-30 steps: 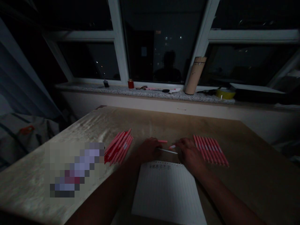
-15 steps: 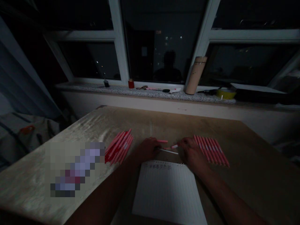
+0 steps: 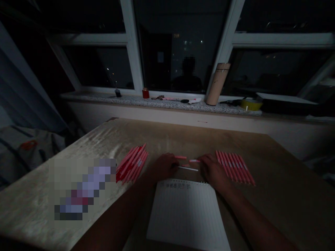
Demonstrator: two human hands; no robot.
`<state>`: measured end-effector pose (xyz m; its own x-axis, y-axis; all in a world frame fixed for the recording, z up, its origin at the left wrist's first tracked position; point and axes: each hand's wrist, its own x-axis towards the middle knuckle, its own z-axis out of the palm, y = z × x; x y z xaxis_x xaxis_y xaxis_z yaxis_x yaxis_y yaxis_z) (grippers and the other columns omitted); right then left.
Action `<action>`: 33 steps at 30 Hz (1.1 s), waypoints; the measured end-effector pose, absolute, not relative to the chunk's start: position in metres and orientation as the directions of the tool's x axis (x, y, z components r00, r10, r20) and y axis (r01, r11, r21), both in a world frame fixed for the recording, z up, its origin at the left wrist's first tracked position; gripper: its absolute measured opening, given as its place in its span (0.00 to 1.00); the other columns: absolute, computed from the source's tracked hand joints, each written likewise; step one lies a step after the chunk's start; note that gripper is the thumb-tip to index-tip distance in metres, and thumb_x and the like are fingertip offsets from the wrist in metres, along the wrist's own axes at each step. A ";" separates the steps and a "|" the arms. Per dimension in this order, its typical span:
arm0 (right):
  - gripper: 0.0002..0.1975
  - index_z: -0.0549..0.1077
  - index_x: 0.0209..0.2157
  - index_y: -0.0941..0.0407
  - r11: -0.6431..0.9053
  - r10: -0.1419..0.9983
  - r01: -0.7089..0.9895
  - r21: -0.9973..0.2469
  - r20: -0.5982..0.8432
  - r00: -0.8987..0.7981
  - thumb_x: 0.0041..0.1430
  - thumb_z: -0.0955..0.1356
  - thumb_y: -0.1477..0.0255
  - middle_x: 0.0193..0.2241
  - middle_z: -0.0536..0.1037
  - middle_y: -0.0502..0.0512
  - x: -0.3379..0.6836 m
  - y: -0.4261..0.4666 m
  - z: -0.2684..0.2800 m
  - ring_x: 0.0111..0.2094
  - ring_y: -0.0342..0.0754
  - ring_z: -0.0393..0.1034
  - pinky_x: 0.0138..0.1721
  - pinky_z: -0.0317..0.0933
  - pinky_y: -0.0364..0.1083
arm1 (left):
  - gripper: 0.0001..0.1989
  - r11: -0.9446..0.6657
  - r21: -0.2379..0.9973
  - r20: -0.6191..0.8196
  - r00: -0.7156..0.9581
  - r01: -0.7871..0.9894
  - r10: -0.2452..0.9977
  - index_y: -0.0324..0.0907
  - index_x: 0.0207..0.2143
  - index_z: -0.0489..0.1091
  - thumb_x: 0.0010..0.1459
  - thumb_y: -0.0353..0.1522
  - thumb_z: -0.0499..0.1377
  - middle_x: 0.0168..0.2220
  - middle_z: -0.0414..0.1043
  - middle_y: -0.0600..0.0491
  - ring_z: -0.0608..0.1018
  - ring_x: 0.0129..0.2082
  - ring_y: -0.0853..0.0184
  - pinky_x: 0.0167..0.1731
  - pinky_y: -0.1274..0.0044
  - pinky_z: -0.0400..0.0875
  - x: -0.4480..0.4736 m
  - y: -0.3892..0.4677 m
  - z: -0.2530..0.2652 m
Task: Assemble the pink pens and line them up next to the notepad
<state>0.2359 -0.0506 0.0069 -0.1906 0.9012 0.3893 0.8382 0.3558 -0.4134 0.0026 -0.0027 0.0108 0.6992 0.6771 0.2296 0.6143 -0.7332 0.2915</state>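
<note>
Both of my hands are over the table, just beyond a lined spiral notepad (image 3: pixel 187 216). My left hand (image 3: pixel 165 165) is closed; a pink pen tube (image 3: pixel 181 157) and a thin white pen refill (image 3: pixel 188 169) stick out from its fingers to the right. A short pink piece (image 3: pixel 185 165) shows between those two; whether it is held is too dark to tell. My right hand (image 3: pixel 214 170) pinches a pink pen barrel (image 3: pixel 194 161) with a pale label, pointing left. Left of my hands lies a loose pile of pink pens (image 3: pixel 134 164). To the right, several pink pens (image 3: pixel 234 167) lie side by side.
A blurred-out purplish item (image 3: pixel 89 184) lies on the table's left. On the windowsill (image 3: pixel 102 98) behind stand a red jar (image 3: pixel 146 93), a tall tan cylinder (image 3: pixel 218 84) and a roll of yellow tape (image 3: pixel 250 104). A curtain (image 3: pixel 23 80) hangs at left.
The pink barrel in my right hand has turned more level and shifted slightly left and up. My left hand has stayed nearly still.
</note>
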 end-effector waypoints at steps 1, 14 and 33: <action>0.15 0.71 0.39 0.58 0.349 0.903 0.832 -0.431 0.391 -0.176 0.54 0.59 0.81 0.37 0.72 0.58 0.236 -0.049 0.005 0.40 0.49 0.66 0.43 0.60 0.47 | 0.08 -0.730 0.291 0.231 0.695 0.618 0.681 0.40 0.32 0.72 0.54 0.32 0.54 0.32 0.70 0.50 0.70 0.35 0.65 0.38 0.75 0.62 0.003 -0.003 0.010; 0.17 0.74 0.41 0.56 0.335 0.905 0.865 -0.373 0.383 -0.186 0.55 0.59 0.80 0.36 0.74 0.58 0.244 -0.037 -0.014 0.41 0.50 0.65 0.44 0.58 0.48 | 0.08 -0.729 0.297 0.246 0.688 0.617 0.682 0.40 0.32 0.72 0.53 0.33 0.55 0.32 0.69 0.50 0.70 0.35 0.65 0.38 0.75 0.63 0.002 -0.003 0.011; 0.37 0.56 0.57 0.59 0.191 0.964 0.760 -0.621 0.263 -0.028 0.50 0.67 0.57 0.54 0.64 0.65 0.243 -0.059 -0.007 0.53 0.55 0.60 0.52 0.57 0.53 | 0.45 -0.659 0.371 0.284 0.595 0.655 0.752 0.39 0.58 0.51 0.42 0.50 0.61 0.56 0.57 0.42 0.60 0.56 0.55 0.54 0.63 0.53 -0.014 0.004 0.002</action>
<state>0.2426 -0.0587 -0.0075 -0.0278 0.9645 0.2627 0.7603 0.1910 -0.6208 -0.0137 0.0045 0.0024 0.5954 0.7515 0.2842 0.6545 -0.6588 0.3709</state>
